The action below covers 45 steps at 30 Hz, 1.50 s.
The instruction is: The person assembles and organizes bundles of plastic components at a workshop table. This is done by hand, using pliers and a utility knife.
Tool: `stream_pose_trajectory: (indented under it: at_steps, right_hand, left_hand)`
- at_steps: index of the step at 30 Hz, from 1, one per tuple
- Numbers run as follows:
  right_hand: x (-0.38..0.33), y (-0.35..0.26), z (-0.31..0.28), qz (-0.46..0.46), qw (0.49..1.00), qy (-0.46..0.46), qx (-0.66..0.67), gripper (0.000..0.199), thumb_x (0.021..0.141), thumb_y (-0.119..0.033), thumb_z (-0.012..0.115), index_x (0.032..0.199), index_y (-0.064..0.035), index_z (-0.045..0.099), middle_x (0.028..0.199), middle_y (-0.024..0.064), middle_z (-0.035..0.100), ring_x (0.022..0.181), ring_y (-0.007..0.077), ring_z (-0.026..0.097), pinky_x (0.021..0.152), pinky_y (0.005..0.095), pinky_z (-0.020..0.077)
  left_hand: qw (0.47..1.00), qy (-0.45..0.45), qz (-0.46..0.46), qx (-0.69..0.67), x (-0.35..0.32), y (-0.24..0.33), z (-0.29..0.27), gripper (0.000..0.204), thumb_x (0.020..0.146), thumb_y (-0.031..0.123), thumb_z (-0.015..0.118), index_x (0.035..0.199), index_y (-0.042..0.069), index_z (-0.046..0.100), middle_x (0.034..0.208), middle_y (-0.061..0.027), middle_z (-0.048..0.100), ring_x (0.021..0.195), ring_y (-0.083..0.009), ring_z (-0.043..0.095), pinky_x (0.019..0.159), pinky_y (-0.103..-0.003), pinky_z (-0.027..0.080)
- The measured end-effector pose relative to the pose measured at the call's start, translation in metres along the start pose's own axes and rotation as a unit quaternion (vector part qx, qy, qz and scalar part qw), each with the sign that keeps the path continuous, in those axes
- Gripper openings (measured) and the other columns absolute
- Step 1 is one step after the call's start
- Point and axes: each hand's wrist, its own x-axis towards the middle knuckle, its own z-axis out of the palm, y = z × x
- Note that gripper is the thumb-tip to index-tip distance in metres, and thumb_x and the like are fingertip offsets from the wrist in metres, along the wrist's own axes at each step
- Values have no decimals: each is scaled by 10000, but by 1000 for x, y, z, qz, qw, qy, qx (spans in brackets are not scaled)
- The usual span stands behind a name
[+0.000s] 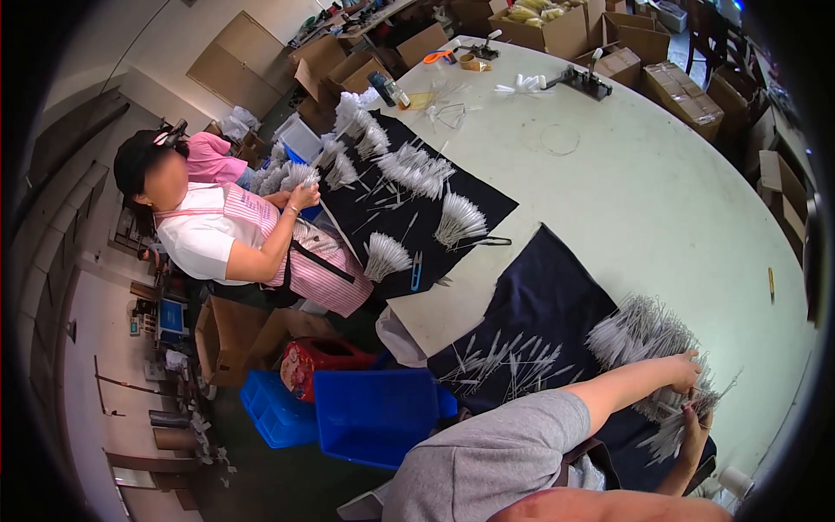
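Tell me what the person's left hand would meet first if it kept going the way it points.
Probably the heap of thin white pieces on the dark cloth; the left hand already reaches its edge, though depth is unclear.

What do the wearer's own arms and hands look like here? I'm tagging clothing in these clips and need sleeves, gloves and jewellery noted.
The left arm wears a short grey T-shirt sleeve ending above the elbow; the forearm below is bare. The left hand and right hand are bare, with no gloves. No watch, ring or bracelet shows. The right forearm is bare where visible; its sleeve is out of view.
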Motion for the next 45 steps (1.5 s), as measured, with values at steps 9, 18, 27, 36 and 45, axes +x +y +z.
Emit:
stream_pose_trajectory:
  at_steps: [9,18,27,36,45]
  right_hand:
    - [-44,-51,-12,-66,996,-34,-44,195,784,-18,549,969,-30,489,839,36,525,808,124,490,793,257,381]
    - [-48,-64,-18,-166,965,-192,-61,242,770,-92,604,974,-47,480,811,17,512,778,127,491,905,348,350]
    - [-9,-60,9,-157,958,-187,-152,222,783,-80,585,992,-55,516,818,-5,514,761,92,473,717,232,379]
    - [-3,-98,45,-190,947,-164,-202,172,779,-119,560,927,-39,523,777,5,504,732,110,471,707,242,374]
    - [-9,-112,75,-187,932,-200,-237,218,743,-93,572,946,-45,506,763,13,509,708,115,482,656,247,396]
  left_hand:
    - [982,156,-67,-78,2,6,-17,294,787,174,459,1017,228,633,1106,-67,554,1001,-206,536,938,-442,342]
    - [716,322,-89,-612,-96,76,-71,316,891,181,412,1165,29,453,939,-119,577,717,-160,595,620,-326,487]
    - [507,760,-328,-239,-455,-70,-43,322,880,286,426,743,12,523,612,-89,545,533,-179,531,510,-347,428]
    - [316,833,-353,-287,-771,36,-58,285,891,321,424,1076,119,505,682,-26,529,406,-54,351,324,-191,274]
    - [281,832,-292,-380,-780,67,-30,184,875,242,482,1001,114,525,653,4,467,426,-47,343,337,-174,248]
